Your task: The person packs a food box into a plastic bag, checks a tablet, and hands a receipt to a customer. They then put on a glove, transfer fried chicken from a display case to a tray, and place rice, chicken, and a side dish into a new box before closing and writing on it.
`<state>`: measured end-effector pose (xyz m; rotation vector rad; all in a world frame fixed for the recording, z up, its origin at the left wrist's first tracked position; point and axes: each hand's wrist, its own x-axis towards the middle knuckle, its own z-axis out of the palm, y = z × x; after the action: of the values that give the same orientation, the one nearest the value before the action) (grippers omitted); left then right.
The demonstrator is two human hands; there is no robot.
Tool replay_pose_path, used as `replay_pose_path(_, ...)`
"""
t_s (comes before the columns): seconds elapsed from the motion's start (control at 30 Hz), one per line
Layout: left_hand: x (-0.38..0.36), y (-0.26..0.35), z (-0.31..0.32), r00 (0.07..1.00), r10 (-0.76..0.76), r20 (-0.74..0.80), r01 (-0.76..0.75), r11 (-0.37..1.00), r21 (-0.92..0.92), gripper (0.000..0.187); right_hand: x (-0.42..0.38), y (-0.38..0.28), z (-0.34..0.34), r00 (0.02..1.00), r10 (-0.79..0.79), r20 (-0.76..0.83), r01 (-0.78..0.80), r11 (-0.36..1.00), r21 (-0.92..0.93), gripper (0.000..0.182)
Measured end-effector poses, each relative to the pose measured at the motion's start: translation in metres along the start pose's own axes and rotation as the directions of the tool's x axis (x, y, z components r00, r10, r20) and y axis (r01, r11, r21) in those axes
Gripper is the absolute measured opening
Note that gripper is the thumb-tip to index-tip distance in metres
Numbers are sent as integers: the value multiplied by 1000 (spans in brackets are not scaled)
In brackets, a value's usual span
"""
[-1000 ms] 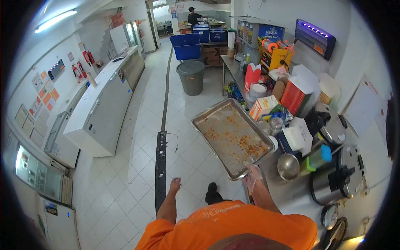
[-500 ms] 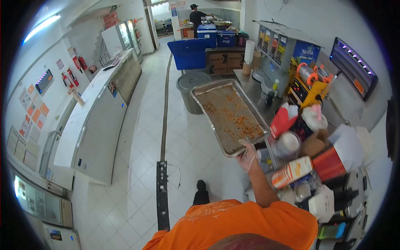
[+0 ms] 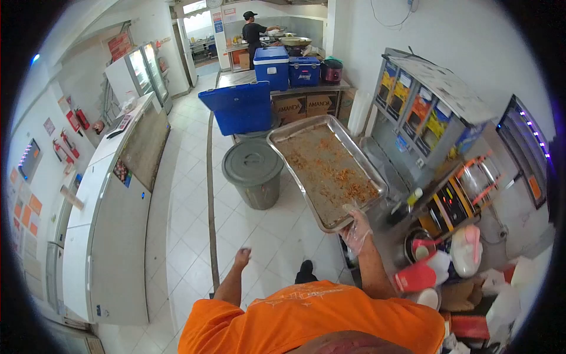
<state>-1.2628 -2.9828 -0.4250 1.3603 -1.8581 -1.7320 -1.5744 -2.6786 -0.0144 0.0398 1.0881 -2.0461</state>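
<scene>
My right hand (image 3: 356, 231), in a clear plastic glove, grips the near right corner of a metal baking tray (image 3: 321, 197). The thumb lies over the rim and the other fingers are under it, partly hidden. Brown crumbs (image 3: 342, 175) are scattered over the tray's stained bottom, thickest toward the right side. The tray is held out in front of me at chest level. My left hand (image 3: 242, 257) hangs low over the floor, its fingers curled in, with nothing visible in it. Beyond the tray, to its left, stands a lidded grey bin (image 3: 253, 171).
A white counter (image 3: 127, 236) runs along the left. Ahead, blue coolers (image 3: 271, 68) and an open blue lid (image 3: 239, 107) stand near a metal table. A drink dispenser (image 3: 413, 112) and cluttered cups and boxes (image 3: 430, 268) line the right. A person (image 3: 252, 35) in black works far ahead.
I have moved forward with the tray, so the bin and coolers look nearer. My left hand has come into view. The right hand keeps its grip on the tray.
</scene>
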Motion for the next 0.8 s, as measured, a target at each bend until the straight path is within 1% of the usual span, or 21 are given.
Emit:
replay_pose_path(0.07,43,101,37,999,10,39,0,970,-242,36,85,-17,11,1000,8,17,-8,1000,0,42)
replay_pose_path(0.1,72,104,49,996,3,88,17,976,-219,37,125,-27,22,999,13,30,-13,1000,3,42)
replay_pose_path(0.17,114,95,57,985,-17,174,46,985,-164,39,198,-47,55,997,20,78,-26,996,87,41)
replay_pose_path(0.2,121,97,55,981,-113,159,135,982,-134,40,237,-60,77,994,15,108,-29,992,126,41)
replay_pose_path(0.23,111,89,54,964,-222,148,238,965,-106,42,277,-68,94,993,10,117,-24,992,121,43)
replay_pose_path(0.27,105,71,44,961,-241,137,251,966,-63,42,322,-73,108,992,7,122,-21,993,114,45)
replay_pose_path(0.3,96,50,37,945,-324,56,327,943,-69,41,365,-81,124,991,1,131,-15,995,103,47)
replay_pose_path(0.33,84,30,24,912,-409,18,409,910,-67,41,405,-88,142,986,-24,163,8,995,98,45)
replay_pose_path(0.37,67,10,8,860,-509,-27,506,859,-71,41,445,-95,163,979,-49,197,30,995,95,43)
replay_pose_path(0.4,52,-1,-10,789,-611,-73,604,791,-92,41,485,-100,183,970,-74,232,53,994,96,41)
replay_pose_path(0.47,30,-3,-45,608,-779,-150,765,626,-153,40,571,-112,218,964,-87,250,71,995,71,36)
replay_pose_path(0.53,42,11,-64,490,-850,-192,822,524,-223,40,645,-123,260,960,-104,261,85,993,84,32)
replay_pose_path(0.57,57,24,-67,452,-869,-199,834,492,-252,39,704,-127,289,963,-91,255,70,993,91,30)
replay_pose_path(0.63,105,39,-66,446,-867,-221,808,496,-318,39,784,-143,335,962,-84,261,55,992,118,28)
replay_pose_path(0.67,132,49,-62,474,-850,-232,776,527,-347,39,821,-145,352,963,-59,262,27,992,125,28)
replay_pose_path(0.7,164,59,-59,516,-818,-254,728,575,-373,39,856,-144,366,965,-28,260,-7,991,132,27)
replay_pose_path(0.73,203,66,-57,576,-769,-278,655,637,-407,38,873,-150,391,982,-16,186,-4,994,111,16)
replay_pose_path(0.77,245,75,-55,647,-694,-317,541,710,-450,38,904,-153,411,982,5,189,-28,992,120,17)
replay_pose_path(0.8,277,86,-48,693,-620,-368,436,767,-471,38,939,-154,430,980,27,196,-53,991,125,17)
